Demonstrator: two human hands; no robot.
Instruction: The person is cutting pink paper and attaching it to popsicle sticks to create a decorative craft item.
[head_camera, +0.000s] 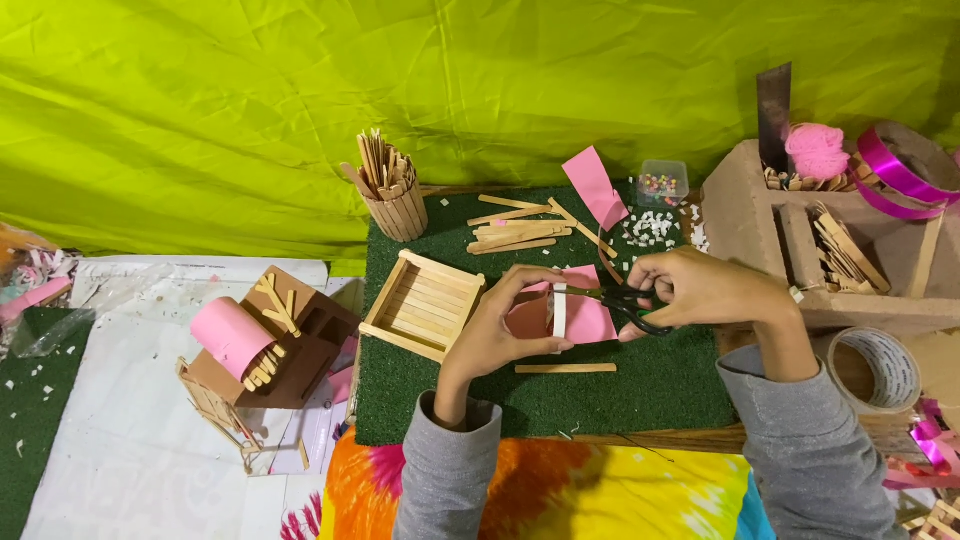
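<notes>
Two hands work: left hand (500, 325) grips pink paper (585, 318), right hand (695, 290) grasps scissors (625, 303), beside stick-filled cup (393, 195).

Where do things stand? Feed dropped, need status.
Left hand pinching pink paper. Right hand working black scissors at it. Loose stick nearby, not blocking.

My left hand (497, 335) holds flat pink paper (585, 318) with a white strip; black-handled scissors (628, 303) beside it; dark green turf mat (660, 385) beneath; lime-green cloth backdrop (250, 110) behind.
</notes>
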